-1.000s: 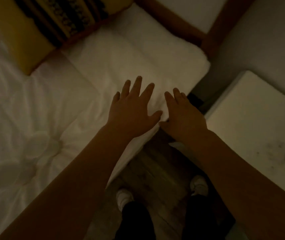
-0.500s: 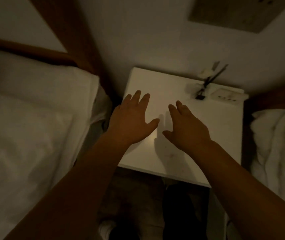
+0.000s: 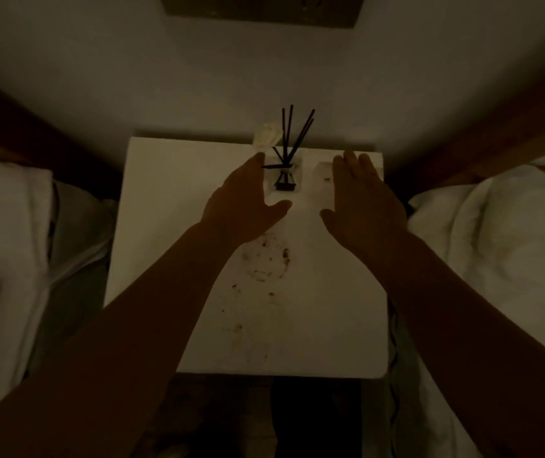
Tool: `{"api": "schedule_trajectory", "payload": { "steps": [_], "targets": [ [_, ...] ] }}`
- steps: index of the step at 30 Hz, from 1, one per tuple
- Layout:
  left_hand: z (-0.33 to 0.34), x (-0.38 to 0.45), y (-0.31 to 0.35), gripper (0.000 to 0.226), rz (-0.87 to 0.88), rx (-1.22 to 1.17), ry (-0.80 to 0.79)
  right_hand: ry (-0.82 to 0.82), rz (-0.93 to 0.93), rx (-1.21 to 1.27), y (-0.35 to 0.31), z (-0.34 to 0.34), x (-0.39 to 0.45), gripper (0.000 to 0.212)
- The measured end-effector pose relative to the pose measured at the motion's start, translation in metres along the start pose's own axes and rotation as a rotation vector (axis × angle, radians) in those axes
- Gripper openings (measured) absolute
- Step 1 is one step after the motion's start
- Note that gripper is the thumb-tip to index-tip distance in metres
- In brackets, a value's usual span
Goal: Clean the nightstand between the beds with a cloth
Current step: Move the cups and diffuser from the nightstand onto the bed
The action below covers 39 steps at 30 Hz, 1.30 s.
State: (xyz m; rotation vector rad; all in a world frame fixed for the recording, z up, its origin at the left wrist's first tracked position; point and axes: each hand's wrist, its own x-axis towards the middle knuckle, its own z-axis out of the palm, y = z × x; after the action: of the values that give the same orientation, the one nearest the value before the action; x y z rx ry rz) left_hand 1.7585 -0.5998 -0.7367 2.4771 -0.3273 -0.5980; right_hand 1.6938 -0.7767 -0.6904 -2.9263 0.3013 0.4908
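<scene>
Dim room, seen from above: white bedding (image 3: 6, 246) on the bed at the left, rumpled white bedding (image 3: 502, 252) on the bed at the right, brown wooden headboards (image 3: 496, 140) running up toward a pale wall (image 3: 264, 71). Clear reed diffuser (image 3: 285, 176) with thin dark sticks fanned upward near the wall, a small pale object (image 3: 266, 135) just behind it. Dark rectangular panel (image 3: 261, 9) on the wall at the top edge.

The nightstand (image 3: 172, 259) top looks smooth, matt white and smudged with dark grime; the bedding (image 3: 509, 246) is soft, crumpled cloth.
</scene>
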Motion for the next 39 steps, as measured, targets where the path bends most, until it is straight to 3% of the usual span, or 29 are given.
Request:
{"api": "schedule_trajectory", "payload": {
  "steps": [4, 8, 11, 15, 24, 27, 31, 34, 39],
  "targets": [
    [0.011, 0.025, 0.011, 0.067, 0.075, -0.12, 0.015, -0.016, -0.044, -0.041, 0.014, 0.005, 0.022, 0.077],
    [0.018, 0.037, 0.01, 0.055, -0.003, -0.039, 0.113, 0.011, -0.101, -0.064, 0.022, 0.008, 0.036, 0.06],
    [0.019, 0.04, 0.008, 0.049, -0.08, -0.304, 0.145, 0.022, -0.128, -0.03, 0.025, 0.007, 0.043, 0.037],
    [0.019, 0.034, 0.012, 0.029, -0.041, -0.636, 0.155, 0.001, -0.174, -0.06, 0.026, 0.006, 0.048, 0.03],
    [-0.01, -0.005, -0.019, 0.026, -0.119, -0.523, 0.188, 0.036, -0.271, -0.101, -0.008, 0.006, 0.043, 0.026],
    [-0.031, -0.032, -0.047, 0.013, -0.189, -0.519, 0.26, 0.107, -0.343, -0.183, -0.043, -0.001, 0.038, 0.02],
    [-0.077, -0.088, -0.089, 0.022, -0.171, -0.512, 0.389, 0.041, -0.451, -0.183, -0.122, -0.013, 0.029, 0.009],
    [-0.1, -0.134, -0.129, 0.031, -0.333, -0.402, 0.435, 0.024, -0.57, -0.203, -0.185, -0.014, 0.017, 0.01],
    [-0.133, -0.229, -0.204, 0.022, -0.522, -0.607, 0.641, 0.005, -0.781, -0.226, -0.309, 0.003, -0.017, 0.008]
  ]
}}
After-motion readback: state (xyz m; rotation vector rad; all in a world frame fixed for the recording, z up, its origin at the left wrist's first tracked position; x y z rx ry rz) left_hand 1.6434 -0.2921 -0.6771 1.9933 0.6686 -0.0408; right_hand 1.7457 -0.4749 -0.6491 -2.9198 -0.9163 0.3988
